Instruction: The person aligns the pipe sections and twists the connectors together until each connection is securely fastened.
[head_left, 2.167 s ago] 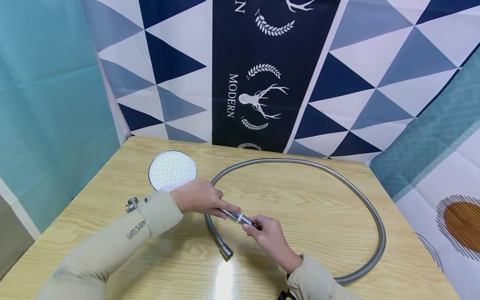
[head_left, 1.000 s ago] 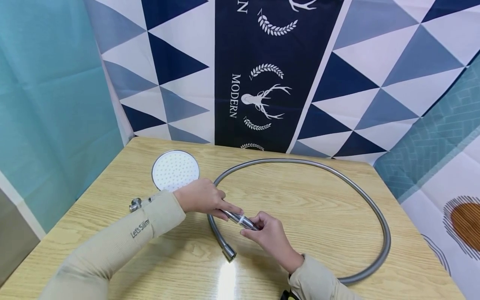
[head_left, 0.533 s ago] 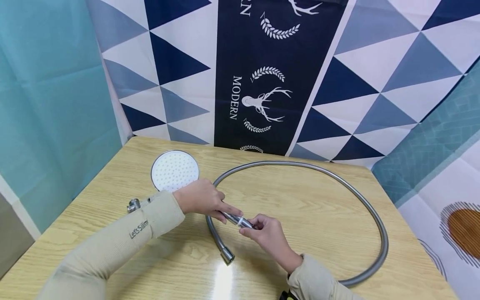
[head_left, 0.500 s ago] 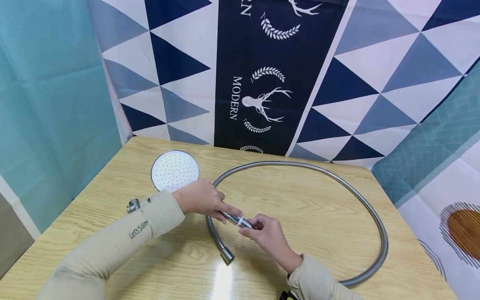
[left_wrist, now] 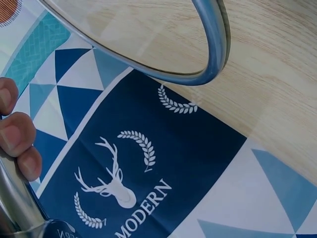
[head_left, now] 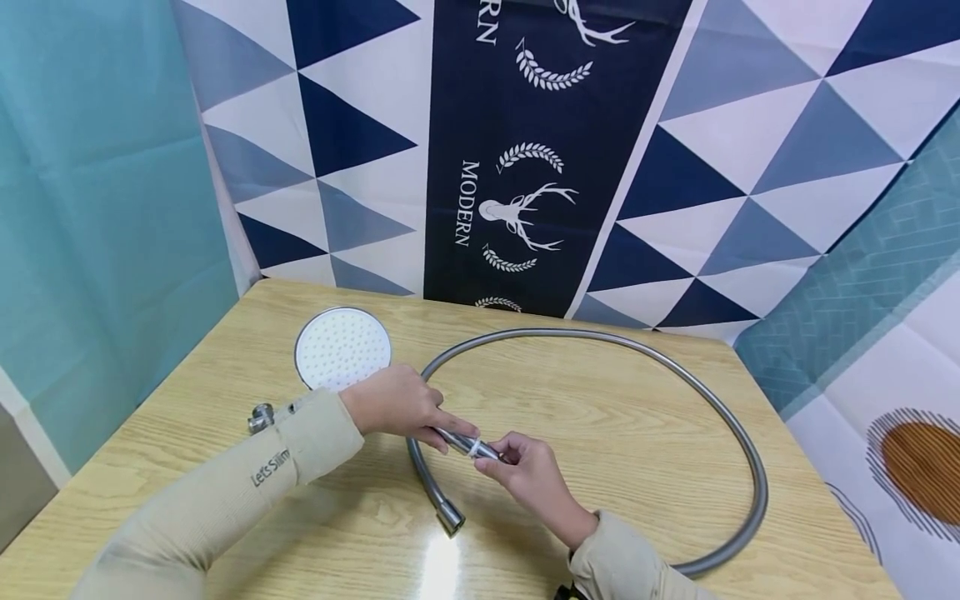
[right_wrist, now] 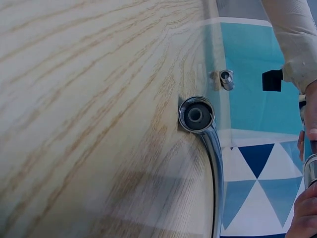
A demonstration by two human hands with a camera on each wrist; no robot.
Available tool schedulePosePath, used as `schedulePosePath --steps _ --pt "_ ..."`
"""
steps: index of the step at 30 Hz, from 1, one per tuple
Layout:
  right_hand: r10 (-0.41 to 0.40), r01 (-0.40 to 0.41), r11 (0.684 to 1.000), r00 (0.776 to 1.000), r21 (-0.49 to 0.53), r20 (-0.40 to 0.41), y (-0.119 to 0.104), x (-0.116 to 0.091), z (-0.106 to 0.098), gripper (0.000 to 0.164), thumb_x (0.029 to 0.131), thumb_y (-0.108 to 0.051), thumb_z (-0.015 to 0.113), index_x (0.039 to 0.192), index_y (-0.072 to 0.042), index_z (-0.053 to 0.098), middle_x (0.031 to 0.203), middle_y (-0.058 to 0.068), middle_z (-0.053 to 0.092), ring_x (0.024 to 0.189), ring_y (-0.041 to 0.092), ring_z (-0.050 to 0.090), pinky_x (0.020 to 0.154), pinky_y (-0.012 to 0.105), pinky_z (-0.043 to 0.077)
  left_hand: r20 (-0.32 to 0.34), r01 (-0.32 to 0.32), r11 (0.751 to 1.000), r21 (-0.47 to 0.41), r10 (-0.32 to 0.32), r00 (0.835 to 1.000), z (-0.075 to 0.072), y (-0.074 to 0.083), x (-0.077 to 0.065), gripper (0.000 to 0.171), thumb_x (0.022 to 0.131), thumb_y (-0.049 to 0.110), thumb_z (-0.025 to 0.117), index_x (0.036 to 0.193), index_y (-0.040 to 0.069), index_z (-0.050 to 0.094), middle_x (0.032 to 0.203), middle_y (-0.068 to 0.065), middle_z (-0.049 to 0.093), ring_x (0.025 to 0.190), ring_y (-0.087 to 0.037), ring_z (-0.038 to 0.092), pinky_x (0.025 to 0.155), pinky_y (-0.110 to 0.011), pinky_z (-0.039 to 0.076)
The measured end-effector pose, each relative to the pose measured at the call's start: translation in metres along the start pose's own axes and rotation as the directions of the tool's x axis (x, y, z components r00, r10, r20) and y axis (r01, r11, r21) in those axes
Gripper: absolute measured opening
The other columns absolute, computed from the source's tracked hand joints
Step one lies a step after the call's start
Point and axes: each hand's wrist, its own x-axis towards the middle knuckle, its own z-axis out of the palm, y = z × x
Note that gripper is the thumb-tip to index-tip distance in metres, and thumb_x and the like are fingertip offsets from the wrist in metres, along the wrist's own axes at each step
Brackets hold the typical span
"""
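Observation:
My left hand (head_left: 397,402) grips the chrome handle (left_wrist: 15,193) of a shower head (head_left: 342,346), with the index finger stretched along it. The round white spray face tilts up beyond the left wrist. At the handle's lower end is a white ring (head_left: 474,447). Just past it, my right hand (head_left: 528,473) pinches a chrome end piece (right_wrist: 311,171) between thumb and fingers. A grey metal shower hose (head_left: 705,400) loops over the table, its free end connector (head_left: 450,518) lying below the hands. The hose's other end runs out of sight behind the right sleeve.
A small chrome fitting (head_left: 261,417) lies at the left, just beyond the left sleeve (head_left: 225,483). The wooden table (head_left: 600,400) backs onto a patterned cloth (head_left: 360,142), with a teal curtain (head_left: 97,208) at the left.
My right fingertips have shifted slightly around the chrome end piece. The left hand keeps its grip on the handle. The head view has drifted a little; hose and fitting lie as before.

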Motion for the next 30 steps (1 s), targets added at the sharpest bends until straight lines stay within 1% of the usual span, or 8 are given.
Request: schedulePosePath --steps 5,10,13,16,20,23,26,30 --pt "-0.018 0.018 1.000 1.000 -0.003 0.010 -0.0020 -0.0014 -0.0001 0.013 0.081 -0.003 0.074 0.082 0.006 0.065 0.063 0.004 0.060 0.049 0.004 0.040 0.045 0.019 0.030 -0.028 -0.004 1.000 0.001 0.004 1.000 0.0000 0.0011 -0.0005 0.038 0.089 0.051 0.061 0.124 0.038 0.064 0.054 0.007 0.050 0.044 -0.004 0.022 0.041 -0.018 0.018" --pt "-0.018 0.019 1.000 1.000 -0.005 0.019 -0.0016 -0.0010 -0.0006 0.011 0.085 -0.002 0.071 0.082 0.007 0.065 0.061 0.004 0.057 0.048 0.004 0.040 0.044 0.019 0.029 -0.024 0.000 1.000 -0.003 -0.001 1.000 -0.0005 0.0013 -0.0002 0.038 0.089 0.051 0.060 0.125 0.037 0.063 0.054 0.007 0.050 0.045 -0.004 0.023 0.042 -0.017 0.019" --pt "-0.021 0.021 1.000 0.999 0.001 0.039 -0.0003 -0.0004 -0.0001 0.011 0.086 -0.001 0.068 0.082 0.009 0.064 0.059 0.006 0.056 0.048 0.005 0.040 0.043 0.018 0.028 -0.021 0.001 1.000 0.000 -0.001 1.000 -0.0006 0.0021 -0.0012 0.039 0.089 0.052 0.059 0.125 0.038 0.063 0.054 0.008 0.050 0.045 -0.004 0.023 0.041 -0.017 0.019" --pt "-0.020 0.019 1.000 0.998 0.009 0.064 0.0008 0.0003 0.0008 0.012 0.088 -0.001 0.066 0.083 0.009 0.064 0.059 0.005 0.054 0.048 0.004 0.040 0.043 0.018 0.027 -0.025 -0.003 1.000 0.006 0.003 1.000 -0.0001 0.0031 -0.0025 0.039 0.089 0.052 0.059 0.124 0.038 0.063 0.054 0.008 0.049 0.045 -0.003 0.022 0.041 -0.017 0.019" --pt "-0.011 0.010 1.000 0.996 0.013 0.083 0.0026 0.0004 -0.0002 0.015 0.090 -0.005 0.065 0.083 0.009 0.066 0.058 0.000 0.052 0.048 0.004 0.039 0.043 0.018 0.027 -0.022 0.000 1.000 -0.014 0.000 1.000 0.0014 0.0038 -0.0028 0.039 0.089 0.052 0.059 0.125 0.038 0.063 0.054 0.008 0.048 0.045 -0.004 0.021 0.042 -0.017 0.019" --pt "-0.013 0.012 1.000 0.996 0.010 0.093 0.0037 0.0001 -0.0019 0.020 0.092 -0.007 0.062 0.084 0.010 0.066 0.058 0.001 0.051 0.047 0.004 0.038 0.043 0.019 0.027 -0.016 0.003 1.000 -0.029 -0.003 1.000 0.0019 0.0040 -0.0023 0.039 0.089 0.051 0.059 0.126 0.037 0.063 0.054 0.007 0.047 0.045 -0.004 0.021 0.042 -0.017 0.019" --pt "-0.012 0.012 1.000 0.994 0.004 0.106 0.0047 0.0000 -0.0033 0.024 0.094 -0.009 0.060 0.086 0.012 0.067 0.057 0.001 0.051 0.046 0.004 0.036 0.043 0.019 0.027 -0.015 0.001 1.000 -0.020 -0.002 1.000 0.0012 0.0041 -0.0015 0.039 0.089 0.051 0.059 0.125 0.037 0.063 0.054 0.007 0.048 0.045 -0.004 0.022 0.042 -0.017 0.020" --pt "0.011 -0.012 1.000 0.990 0.007 0.138 0.0053 0.0006 -0.0044 0.029 0.097 -0.009 0.056 0.081 0.013 0.064 0.055 -0.001 0.048 0.045 0.004 0.034 0.043 0.018 0.025 -0.011 -0.002 1.000 -0.013 0.002 1.000 -0.0001 0.0045 -0.0004 0.039 0.089 0.052 0.059 0.125 0.037 0.063 0.055 0.007 0.049 0.045 -0.004 0.023 0.042 -0.017 0.020"
